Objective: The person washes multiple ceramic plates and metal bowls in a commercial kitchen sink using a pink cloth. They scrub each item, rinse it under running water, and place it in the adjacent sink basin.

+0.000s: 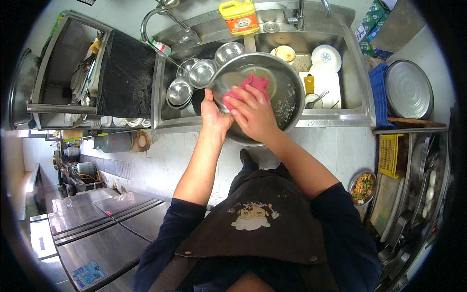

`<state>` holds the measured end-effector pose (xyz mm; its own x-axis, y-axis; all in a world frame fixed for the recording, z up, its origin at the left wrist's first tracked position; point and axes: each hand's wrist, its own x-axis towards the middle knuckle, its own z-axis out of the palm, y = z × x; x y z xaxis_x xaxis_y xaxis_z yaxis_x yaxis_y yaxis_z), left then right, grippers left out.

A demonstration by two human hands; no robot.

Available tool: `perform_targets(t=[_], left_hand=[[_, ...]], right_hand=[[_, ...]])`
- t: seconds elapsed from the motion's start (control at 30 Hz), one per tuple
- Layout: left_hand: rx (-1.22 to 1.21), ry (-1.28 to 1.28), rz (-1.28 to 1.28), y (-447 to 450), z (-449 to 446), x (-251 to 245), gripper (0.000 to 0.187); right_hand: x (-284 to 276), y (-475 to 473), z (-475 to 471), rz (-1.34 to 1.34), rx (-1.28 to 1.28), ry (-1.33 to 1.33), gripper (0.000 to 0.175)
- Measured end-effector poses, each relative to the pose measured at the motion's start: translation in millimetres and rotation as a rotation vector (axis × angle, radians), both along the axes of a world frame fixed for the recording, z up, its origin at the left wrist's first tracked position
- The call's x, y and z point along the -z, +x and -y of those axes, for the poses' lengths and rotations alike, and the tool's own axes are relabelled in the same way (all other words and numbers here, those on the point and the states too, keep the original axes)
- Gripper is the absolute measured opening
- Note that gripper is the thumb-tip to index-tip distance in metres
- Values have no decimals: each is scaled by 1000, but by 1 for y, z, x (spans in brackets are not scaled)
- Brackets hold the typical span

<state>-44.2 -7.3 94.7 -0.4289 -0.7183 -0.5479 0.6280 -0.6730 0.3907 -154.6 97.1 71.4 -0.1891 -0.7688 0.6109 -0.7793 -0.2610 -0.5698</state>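
Note:
My left hand (216,114) grips the edge of a shiny metal bowl (225,83), whose far side is blurred. On that bowl, my right hand (257,116) presses a pink cloth (259,82) with its fingers spread over it. Both hands are over a large round metal basin (291,75) with liquid and white suds inside. The basin lies across the front of a double stainless-steel sink (330,119). Several small metal bowls (180,91) sit in the left compartment. My right palm and the bowl's underside are hidden.
The right compartment holds white plates (325,58), a white board (330,82) and a cup with a spoon (314,101). A yellow jug (239,17) and faucets (300,16) line the back. A food-filled bowl (363,188) is low at right. A dish rack (65,108) stands left.

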Motion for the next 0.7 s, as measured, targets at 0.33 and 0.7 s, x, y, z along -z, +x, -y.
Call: perform_targets(t=[0.33,0.7], left_hand=[[-176,-161,303,75,62,-2,40],[333,-845,1605,158,171,79,38]], right_hand=[[53,-77,57,227,103,560,29],[89,-28,40,-591,30,950,50]])
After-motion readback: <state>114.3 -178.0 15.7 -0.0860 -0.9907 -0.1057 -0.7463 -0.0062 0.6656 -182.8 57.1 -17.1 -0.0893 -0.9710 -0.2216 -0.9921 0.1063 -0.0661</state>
